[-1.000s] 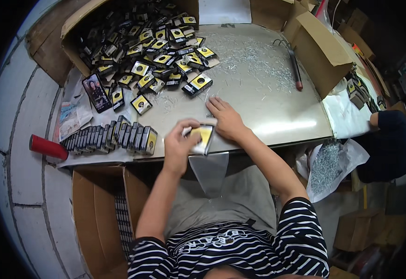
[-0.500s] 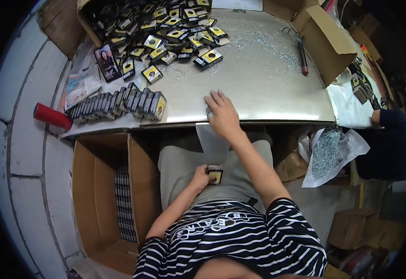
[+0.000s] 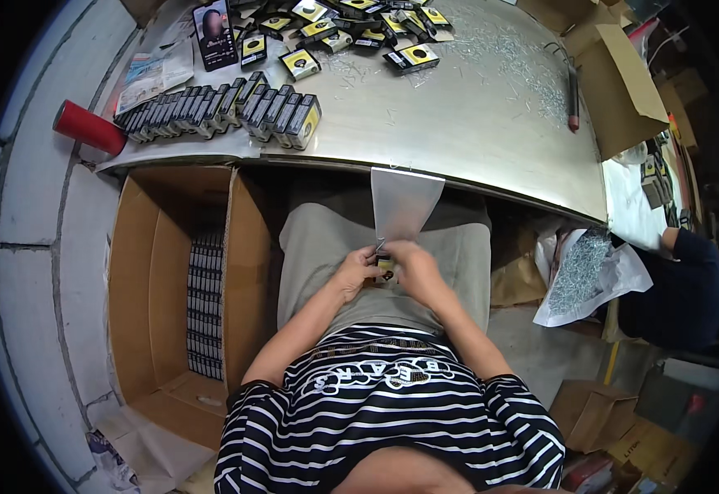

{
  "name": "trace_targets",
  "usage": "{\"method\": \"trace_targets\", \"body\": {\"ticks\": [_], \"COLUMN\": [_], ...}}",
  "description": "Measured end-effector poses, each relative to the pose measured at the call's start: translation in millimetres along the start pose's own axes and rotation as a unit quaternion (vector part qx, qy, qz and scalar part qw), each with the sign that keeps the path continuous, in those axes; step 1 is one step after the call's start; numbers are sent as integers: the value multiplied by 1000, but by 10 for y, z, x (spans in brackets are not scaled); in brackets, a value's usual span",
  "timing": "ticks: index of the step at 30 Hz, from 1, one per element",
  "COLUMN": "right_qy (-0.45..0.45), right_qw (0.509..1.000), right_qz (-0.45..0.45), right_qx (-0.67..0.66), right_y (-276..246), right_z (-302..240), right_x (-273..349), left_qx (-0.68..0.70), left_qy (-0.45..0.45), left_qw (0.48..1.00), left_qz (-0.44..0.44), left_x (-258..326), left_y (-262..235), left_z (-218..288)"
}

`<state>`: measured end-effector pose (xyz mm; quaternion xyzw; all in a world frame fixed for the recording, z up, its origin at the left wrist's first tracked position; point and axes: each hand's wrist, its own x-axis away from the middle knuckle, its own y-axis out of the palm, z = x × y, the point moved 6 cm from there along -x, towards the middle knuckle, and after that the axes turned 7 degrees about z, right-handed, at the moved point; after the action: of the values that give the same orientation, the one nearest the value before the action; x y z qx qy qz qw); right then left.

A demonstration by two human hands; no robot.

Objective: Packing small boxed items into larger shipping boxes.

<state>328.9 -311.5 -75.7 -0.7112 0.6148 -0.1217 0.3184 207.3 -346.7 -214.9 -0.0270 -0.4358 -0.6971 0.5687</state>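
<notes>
Over my lap, my left hand point(image 3: 356, 273) is closed around a small black and yellow cardboard box point(image 3: 386, 268). My right hand point(image 3: 417, 268) meets it from the other side, its fingers pinched at the box's upper end. Thin silvery metal pieces point(image 3: 380, 244) show between the two hands; whether they are nails or screws I cannot make out. A whitish translucent sheet point(image 3: 404, 198) hangs from the table's front edge just above my hands. On the table at left stands a row of similar boxes point(image 3: 236, 107).
More boxes lie heaped at the table's back point(image 3: 351, 29), beside a phone point(image 3: 215, 34) and scattered metal pieces point(image 3: 524, 70). A carton point(image 3: 170, 272) with stacked boxes stands at left, near a red cylinder point(image 3: 89, 128). A bag of metal pieces point(image 3: 581, 267) and a co-worker's arm point(image 3: 688, 263) are at right.
My right hand has moved from the table's front edge down to the box in my left hand. The view has tilted lower. The sheet's full hanging width now shows.
</notes>
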Motion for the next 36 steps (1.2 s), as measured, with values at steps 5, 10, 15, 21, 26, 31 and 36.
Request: {"method": "trace_targets", "body": {"ticks": [5, 10, 15, 21, 26, 31, 36], "right_qy": [53, 64, 77, 32, 2, 101, 186], "right_qw": [969, 994, 991, 985, 999, 968, 849], "right_qz": [-214, -67, -21, -93, -31, -94, -56], "right_qx": [112, 48, -106, -139, -30, -208, -491], "right_y": [-79, -509, -461, -382, -525, -610, -500], "right_z": [-197, -168, -249, -577, -92, -74, -294], "right_x": [-20, -151, -162, -299, -616, -620, -420], "left_qx": [-82, -144, -213, -487, -416, -424, -201], "left_qy": [-10, 117, 243, 511, 565, 286, 348], "left_qw": [997, 982, 944, 698, 695, 857, 910], "left_qz": [-1, 44, 61, 119, 157, 63, 101], "left_x": [162, 456, 696, 992, 1061, 719, 905], "left_y": [-7, 354, 672, 1208, 1167, 740, 986], "left_z": [-133, 360, 894, 1423, 1661, 1300, 1247]}}
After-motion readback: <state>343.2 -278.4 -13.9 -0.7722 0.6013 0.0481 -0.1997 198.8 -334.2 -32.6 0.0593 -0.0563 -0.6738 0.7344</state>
